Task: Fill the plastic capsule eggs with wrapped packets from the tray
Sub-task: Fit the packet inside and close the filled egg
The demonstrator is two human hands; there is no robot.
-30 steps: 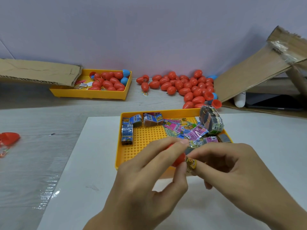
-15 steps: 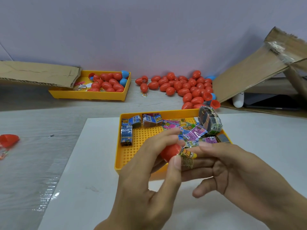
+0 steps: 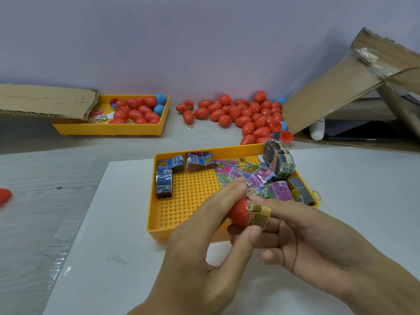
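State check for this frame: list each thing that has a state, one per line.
left hand: grips the red egg half
right hand: pinches the yellow packet
red egg half: open, held, packet at its mouth
yellow packet: partly in, sticking out
near tray: holds bundled and loose packets
far tray: holds closed eggs
egg pile: mostly closed, some open halves

We see two bare hands and nothing else of the person. On our left hand [image 3: 200, 253] there are no rings, no glove, no watch; the nails we can make out are short and unpainted. Our right hand [image 3: 318, 242] is the same: bare fingers, no jewellery, a short plain nail on the little finger. Both wrists run out of the bottom edge uncovered, with no sleeve, cuff or band showing on either forearm.
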